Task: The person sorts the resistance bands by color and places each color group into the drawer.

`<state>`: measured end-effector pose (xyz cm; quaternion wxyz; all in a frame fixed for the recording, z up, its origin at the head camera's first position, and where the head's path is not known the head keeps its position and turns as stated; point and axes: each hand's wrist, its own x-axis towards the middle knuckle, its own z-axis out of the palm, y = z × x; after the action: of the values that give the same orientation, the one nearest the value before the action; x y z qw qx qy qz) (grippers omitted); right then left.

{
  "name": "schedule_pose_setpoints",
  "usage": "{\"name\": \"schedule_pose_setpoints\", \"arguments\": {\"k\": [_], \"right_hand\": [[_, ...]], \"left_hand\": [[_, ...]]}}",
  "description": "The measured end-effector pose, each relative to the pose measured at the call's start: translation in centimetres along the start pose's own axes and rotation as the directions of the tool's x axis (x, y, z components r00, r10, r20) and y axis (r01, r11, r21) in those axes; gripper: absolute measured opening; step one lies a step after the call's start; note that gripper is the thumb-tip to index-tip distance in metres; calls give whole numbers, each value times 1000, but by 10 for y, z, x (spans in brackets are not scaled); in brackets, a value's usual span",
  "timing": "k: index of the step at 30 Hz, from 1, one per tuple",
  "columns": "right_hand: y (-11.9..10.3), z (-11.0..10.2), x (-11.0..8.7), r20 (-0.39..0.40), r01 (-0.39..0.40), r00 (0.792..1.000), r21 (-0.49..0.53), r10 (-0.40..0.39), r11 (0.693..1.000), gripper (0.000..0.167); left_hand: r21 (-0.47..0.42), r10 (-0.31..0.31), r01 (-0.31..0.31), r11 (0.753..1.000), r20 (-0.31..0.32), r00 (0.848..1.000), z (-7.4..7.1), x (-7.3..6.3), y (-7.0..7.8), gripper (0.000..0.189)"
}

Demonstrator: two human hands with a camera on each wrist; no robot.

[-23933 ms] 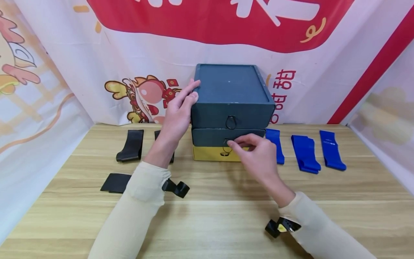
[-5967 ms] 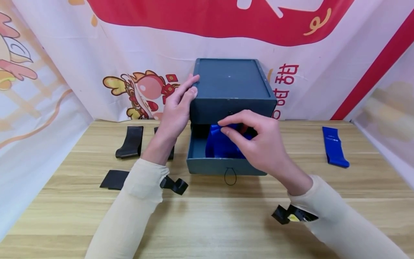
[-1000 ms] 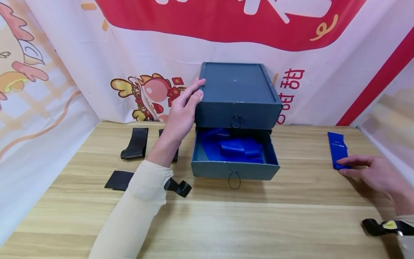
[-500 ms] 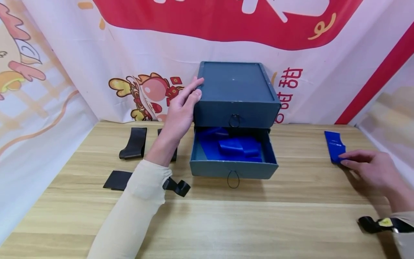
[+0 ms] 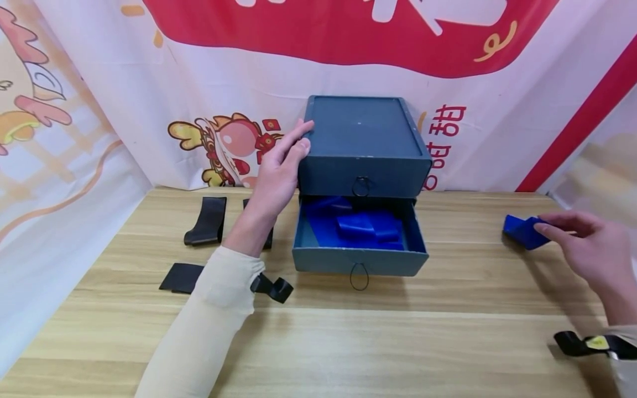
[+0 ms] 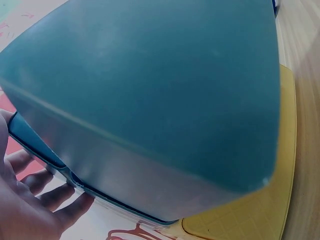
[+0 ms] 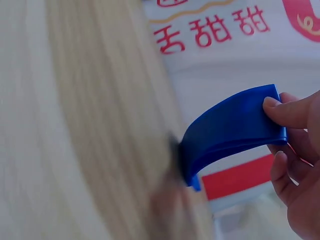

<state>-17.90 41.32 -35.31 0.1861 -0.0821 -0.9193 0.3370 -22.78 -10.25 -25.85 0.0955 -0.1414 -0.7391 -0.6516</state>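
My right hand (image 5: 599,251) pinches one end of a flat blue resistance band (image 5: 525,231) between thumb and fingers at the table's right side. In the right wrist view the band (image 7: 230,125) arches from the fingertips, its far end drooping low over the wood. Fingers extended, my left hand (image 5: 278,168) rests against the left side of the dark blue-grey drawer box (image 5: 365,177). Below it, a blue-grey drawer (image 5: 360,261) stands pulled out, with several blue bands (image 5: 358,225) lying loosely inside. The left wrist view has the left fingers (image 6: 57,195) along the box's side.
Black bands (image 5: 206,220) lie left of the box, one of them (image 5: 181,277) nearer the front and partly behind the left sleeve (image 5: 199,326). A yellow base unit (image 6: 240,220) shows beneath the drawers in the left wrist view. A printed curtain (image 5: 278,77) hangs behind the table.
Within the last second my right hand has lifted the near end of the blue band off the table. Earlier, the drawer came open and other blue bands went into it. My left hand stays put.
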Motion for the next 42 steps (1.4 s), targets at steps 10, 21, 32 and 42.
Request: {"name": "schedule_pose_setpoints", "arguments": {"k": [10,21,32,42], "right_hand": [[-40,-3,-8,-82,103,992,71,-97,992,29],[-87,-1,-23,-135,302,948,102,-288,948,20],[-128,1,-39,-202,503,861,193,-467,843,17],[-167,3,-41,-189,586,810,222,-555,779,26]], "left_hand": [[-1,2,-2,1000,-4,1000,0,0,0,45],[0,7,-7,1000,-4,1000,0,-1,0,45],[-5,6,-6,1000,-4,1000,1,0,0,45],[-12,13,-13,1000,-10,1000,1,0,0,44]]}}
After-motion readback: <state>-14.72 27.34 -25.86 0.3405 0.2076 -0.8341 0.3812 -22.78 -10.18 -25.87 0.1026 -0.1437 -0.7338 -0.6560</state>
